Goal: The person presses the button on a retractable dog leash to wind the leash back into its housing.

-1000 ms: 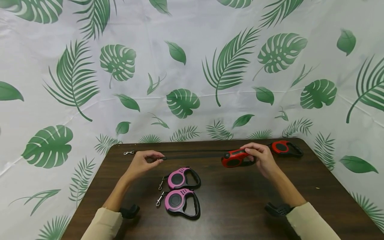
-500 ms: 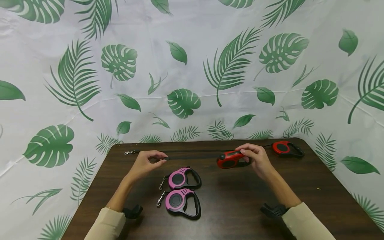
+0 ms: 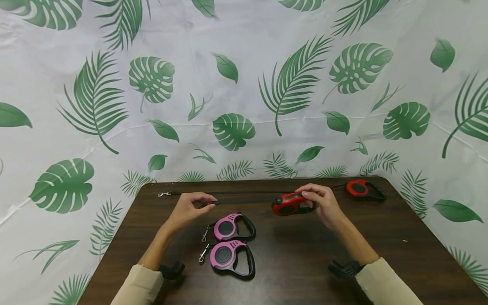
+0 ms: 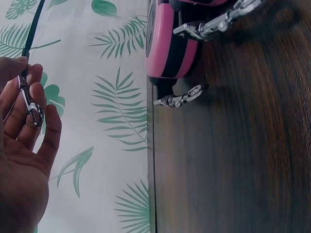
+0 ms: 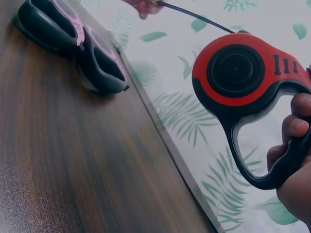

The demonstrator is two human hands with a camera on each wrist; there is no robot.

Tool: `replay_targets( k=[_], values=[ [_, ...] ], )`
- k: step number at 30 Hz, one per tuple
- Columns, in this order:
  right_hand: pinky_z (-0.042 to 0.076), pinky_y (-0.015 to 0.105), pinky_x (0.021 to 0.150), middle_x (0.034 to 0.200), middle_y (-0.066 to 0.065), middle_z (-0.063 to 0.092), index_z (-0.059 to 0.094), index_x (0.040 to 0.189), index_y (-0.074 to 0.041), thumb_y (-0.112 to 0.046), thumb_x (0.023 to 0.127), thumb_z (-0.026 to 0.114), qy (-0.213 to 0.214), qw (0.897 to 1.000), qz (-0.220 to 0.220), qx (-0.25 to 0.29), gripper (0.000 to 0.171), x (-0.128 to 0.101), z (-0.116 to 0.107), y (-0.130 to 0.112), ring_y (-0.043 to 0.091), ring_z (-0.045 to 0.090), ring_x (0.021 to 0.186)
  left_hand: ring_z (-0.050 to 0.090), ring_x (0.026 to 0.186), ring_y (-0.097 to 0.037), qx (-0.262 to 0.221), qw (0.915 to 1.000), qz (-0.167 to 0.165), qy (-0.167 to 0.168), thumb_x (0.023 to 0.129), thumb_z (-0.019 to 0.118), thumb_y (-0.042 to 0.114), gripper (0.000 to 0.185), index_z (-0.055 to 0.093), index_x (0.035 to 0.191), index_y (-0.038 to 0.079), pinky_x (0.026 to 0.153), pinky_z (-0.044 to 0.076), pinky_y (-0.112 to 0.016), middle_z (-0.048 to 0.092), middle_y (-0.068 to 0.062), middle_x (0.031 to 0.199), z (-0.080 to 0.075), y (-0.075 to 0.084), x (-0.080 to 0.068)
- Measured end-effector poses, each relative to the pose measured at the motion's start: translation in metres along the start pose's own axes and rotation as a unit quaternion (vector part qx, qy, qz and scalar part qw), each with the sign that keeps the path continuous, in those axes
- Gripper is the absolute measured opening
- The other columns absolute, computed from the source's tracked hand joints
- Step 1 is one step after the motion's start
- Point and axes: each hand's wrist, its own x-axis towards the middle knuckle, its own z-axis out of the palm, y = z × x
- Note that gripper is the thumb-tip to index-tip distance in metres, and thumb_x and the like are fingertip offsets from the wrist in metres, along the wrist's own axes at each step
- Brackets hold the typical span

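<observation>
In the head view my right hand (image 3: pixel 320 203) grips the black handle of a red and black retractable dog leash (image 3: pixel 286 204), held above the table. Its round casing fills much of the right wrist view. Between thumb and fingers, my left hand (image 3: pixel 192 207) pinches the black strap just above its metal snap hook (image 4: pixel 30 104), which hangs against the fingers in the left wrist view. The thin black cord (image 5: pixel 199 18) runs from that hand to the red casing. Nearer me, two pink and black retractable leashes (image 3: pixel 225 228) lie one before the other, their clips (image 4: pixel 181 97) pointing left.
A second red leash (image 3: pixel 359 188) lies at the table's back right corner. From it a black cord stretches along the back edge to a silver snap hook (image 3: pixel 164 194) on the left. A leaf-print cloth (image 3: pixel 244 84) hangs behind the dark wooden table (image 3: pixel 305 271).
My right hand has moved left with the red leash, and my left hand slightly right with the clip. The stretch of cord between them is shorter. The pink leashes stay put.
</observation>
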Motion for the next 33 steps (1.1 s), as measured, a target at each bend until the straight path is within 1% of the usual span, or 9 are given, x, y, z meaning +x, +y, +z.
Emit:
replay_targets(
  k=[4,9,15,21,28,33],
  values=[
    [0.038,0.028,0.061,0.085,-0.003,0.068,0.080,0.106,-0.009,0.001,0.104,0.056,-0.009,1.000,-0.003,0.008,0.027,0.001,0.002,0.002,0.015,0.045,0.067,0.073,0.087,-0.010,-0.008,0.9999,-0.006,-0.002,0.092,0.080,0.000,0.015,0.080,0.107,0.004,0.075,0.062,-0.025,0.079,-0.010,0.099,0.004,0.003,0.001],
    [0.040,0.026,0.062,0.087,-0.004,0.069,0.081,0.105,-0.011,0.000,0.104,0.057,-0.008,1.000,-0.001,0.005,0.027,0.001,0.005,0.004,0.014,0.047,0.067,0.073,0.085,-0.010,-0.012,0.9999,-0.008,0.001,0.091,0.081,-0.001,0.015,0.081,0.105,0.005,0.073,0.062,-0.025,0.080,-0.009,0.098,0.008,0.005,0.003],
    [0.040,0.025,0.062,0.084,-0.004,0.068,0.080,0.105,-0.011,0.000,0.103,0.057,-0.014,1.000,0.003,0.002,0.026,0.001,0.010,0.005,0.014,0.046,0.067,0.072,0.082,-0.010,-0.014,0.9999,0.000,0.001,0.091,0.081,-0.001,0.015,0.081,0.105,0.004,0.069,0.062,-0.031,0.080,-0.009,0.096,0.014,0.005,0.004],
    [0.041,0.025,0.063,0.086,-0.003,0.067,0.080,0.106,-0.011,-0.002,0.103,0.059,-0.016,1.000,0.002,-0.006,0.023,0.003,0.017,0.007,0.014,0.047,0.068,0.073,0.082,-0.012,-0.009,1.0000,0.003,-0.004,0.092,0.082,0.003,0.015,0.081,0.107,0.007,0.070,0.061,-0.028,0.080,-0.006,0.097,0.019,0.010,0.006],
    [0.041,0.024,0.063,0.081,-0.003,0.064,0.080,0.105,-0.012,-0.002,0.103,0.059,-0.018,1.000,0.008,-0.004,0.024,0.004,0.026,0.010,0.013,0.048,0.068,0.072,0.081,-0.011,-0.002,1.0000,0.005,-0.001,0.093,0.082,0.006,0.014,0.081,0.106,0.007,0.069,0.061,-0.034,0.079,-0.005,0.096,0.024,0.013,0.007],
    [0.041,0.024,0.063,0.082,-0.003,0.065,0.080,0.105,-0.012,-0.003,0.103,0.060,-0.024,1.000,0.004,0.001,0.023,0.007,0.034,0.011,0.013,0.047,0.068,0.072,0.081,-0.012,-0.005,0.9999,0.010,0.001,0.093,0.082,0.006,0.014,0.081,0.106,0.007,0.068,0.061,-0.034,0.080,-0.006,0.096,0.030,0.015,0.009]
  ],
)
